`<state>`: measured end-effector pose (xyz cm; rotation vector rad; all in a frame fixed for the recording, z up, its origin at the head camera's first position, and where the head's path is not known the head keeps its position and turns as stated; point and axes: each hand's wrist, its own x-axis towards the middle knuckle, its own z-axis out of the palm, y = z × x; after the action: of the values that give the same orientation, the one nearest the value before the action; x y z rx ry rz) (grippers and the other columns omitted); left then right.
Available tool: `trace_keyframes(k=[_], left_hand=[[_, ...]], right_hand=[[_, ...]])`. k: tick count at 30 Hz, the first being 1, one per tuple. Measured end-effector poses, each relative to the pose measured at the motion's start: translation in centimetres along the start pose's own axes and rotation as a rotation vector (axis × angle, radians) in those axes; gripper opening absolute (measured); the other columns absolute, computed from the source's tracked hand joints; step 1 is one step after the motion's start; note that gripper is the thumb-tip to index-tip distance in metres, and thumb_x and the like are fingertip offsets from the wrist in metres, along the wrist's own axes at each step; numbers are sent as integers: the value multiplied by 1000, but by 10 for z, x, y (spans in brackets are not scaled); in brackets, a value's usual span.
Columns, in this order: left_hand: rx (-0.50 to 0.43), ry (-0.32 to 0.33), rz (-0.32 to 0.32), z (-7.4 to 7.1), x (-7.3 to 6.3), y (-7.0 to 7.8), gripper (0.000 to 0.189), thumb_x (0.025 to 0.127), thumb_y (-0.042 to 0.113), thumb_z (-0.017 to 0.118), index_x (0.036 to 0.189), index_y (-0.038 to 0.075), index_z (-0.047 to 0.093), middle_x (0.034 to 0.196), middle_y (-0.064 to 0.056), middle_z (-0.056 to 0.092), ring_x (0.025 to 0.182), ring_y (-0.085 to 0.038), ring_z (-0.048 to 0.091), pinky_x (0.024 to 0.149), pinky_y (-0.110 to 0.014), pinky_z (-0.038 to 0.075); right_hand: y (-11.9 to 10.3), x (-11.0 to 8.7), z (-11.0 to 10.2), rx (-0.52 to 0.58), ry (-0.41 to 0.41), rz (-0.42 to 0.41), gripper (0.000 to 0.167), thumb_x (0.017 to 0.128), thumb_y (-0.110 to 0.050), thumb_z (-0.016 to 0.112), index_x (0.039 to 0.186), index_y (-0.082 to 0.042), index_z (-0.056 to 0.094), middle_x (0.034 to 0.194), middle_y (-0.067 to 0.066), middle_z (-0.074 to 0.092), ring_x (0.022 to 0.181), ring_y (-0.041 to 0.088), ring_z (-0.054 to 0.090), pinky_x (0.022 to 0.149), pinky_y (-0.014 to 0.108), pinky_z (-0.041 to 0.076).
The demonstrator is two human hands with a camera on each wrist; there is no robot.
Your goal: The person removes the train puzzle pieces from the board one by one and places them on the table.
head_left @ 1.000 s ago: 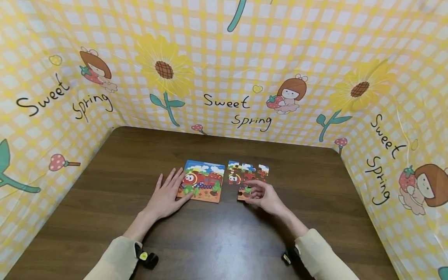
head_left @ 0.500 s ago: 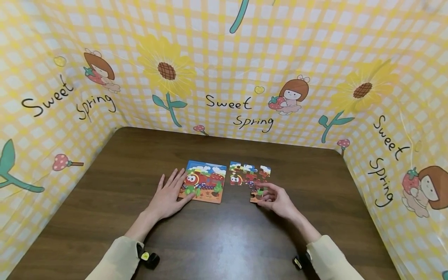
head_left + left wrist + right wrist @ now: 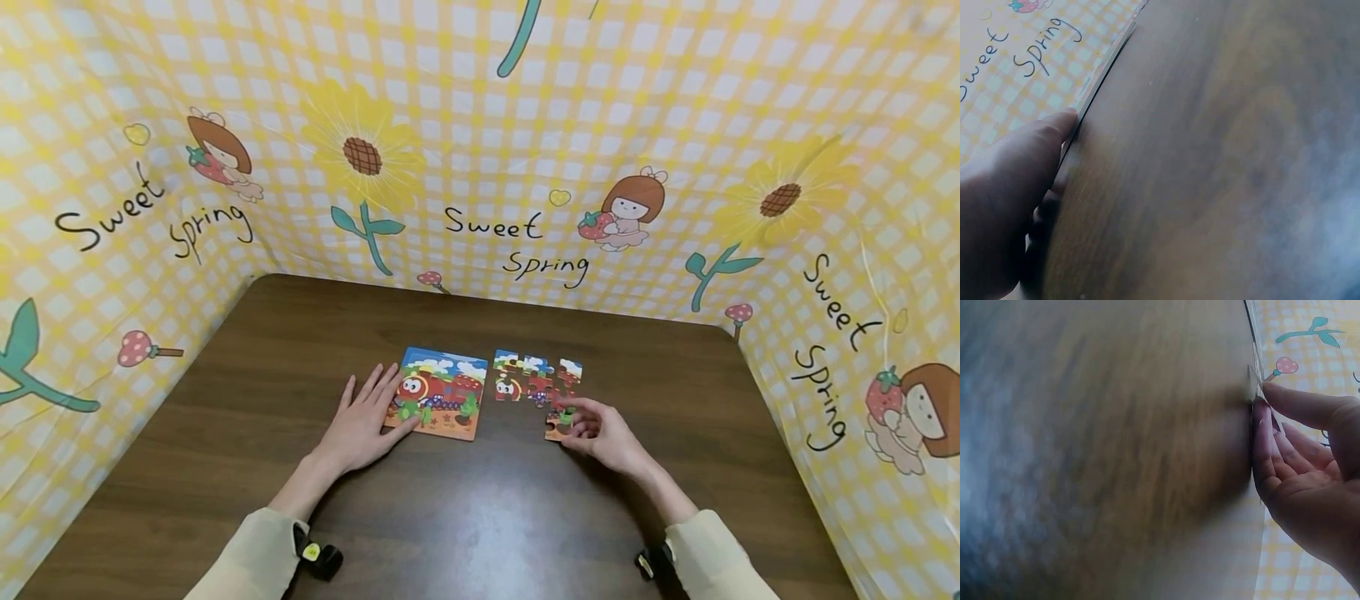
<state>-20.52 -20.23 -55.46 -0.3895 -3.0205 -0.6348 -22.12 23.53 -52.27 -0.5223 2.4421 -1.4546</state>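
My left hand (image 3: 363,425) lies spread on the table at the left side of a square picture board (image 3: 450,421) that shows a red cartoon train; its thumb rests on the board's lower edge. To the right, my right hand (image 3: 611,437) pinches a puzzle piece (image 3: 557,425) with green and orange printing between thumb and fingers, low over the table. Just above it sit loose puzzle pieces (image 3: 507,388) in a rough grid, some joined. In the right wrist view the piece (image 3: 1276,417) appears nearly edge-on, partly hidden by the fingers.
The dark wooden table (image 3: 480,517) is walled at the back and both sides by a yellow checked cloth (image 3: 480,150). Small black cameras (image 3: 322,560) are strapped at both wrists, below beige sleeves (image 3: 251,550).
The right hand has slid the pinched puzzle piece rightward, from under the middle column of loose pieces to under the right column. The left hand has stayed on the board.
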Motion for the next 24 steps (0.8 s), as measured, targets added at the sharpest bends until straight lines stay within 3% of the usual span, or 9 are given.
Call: trace_keyframes(k=[7, 17, 20, 21, 24], left_hand=[[-26, 28, 18, 1, 0, 0, 94, 105, 64, 63, 174, 9, 33, 182, -18, 29, 171, -44, 22, 135, -75, 7], [-10, 15, 4, 2, 0, 0, 93, 105, 65, 62, 175, 11, 30, 184, -14, 27, 172, -41, 19, 136, -74, 5], [-25, 21, 11, 3, 0, -1, 93, 105, 65, 62, 175, 11, 32, 183, -15, 28, 172, -42, 20, 136, -74, 5], [-25, 17, 8, 2, 0, -1, 93, 105, 65, 62, 175, 11, 31, 183, -15, 27, 172, -41, 19, 136, -74, 4], [-32, 2, 7, 3, 1, -3, 95, 105, 68, 59, 175, 12, 29, 184, -14, 25, 173, -41, 17, 136, -73, 2]], right_hand=[[-1, -1, 0, -96, 33, -15, 58, 91, 4, 85, 146, 0, 67, 99, 16, 70, 80, 7, 65, 69, 21, 56], [-5, 0, 3, -256, 90, -18, 57, 90, 4, 86, 144, 0, 68, 95, 10, 68, 78, 7, 62, 67, 20, 51], [-5, 0, 5, -330, 125, -38, 53, 90, -1, 88, 140, -3, 72, 96, 8, 66, 82, 12, 61, 71, 24, 52], [5, 2, 5, -353, 140, -60, 48, 95, -15, 88, 140, -7, 73, 99, 5, 66, 85, 11, 60, 73, 24, 52], [4, 1, 6, -410, 176, -83, 46, 94, -22, 90, 136, -10, 76, 109, 7, 67, 93, 15, 60, 80, 30, 54]])
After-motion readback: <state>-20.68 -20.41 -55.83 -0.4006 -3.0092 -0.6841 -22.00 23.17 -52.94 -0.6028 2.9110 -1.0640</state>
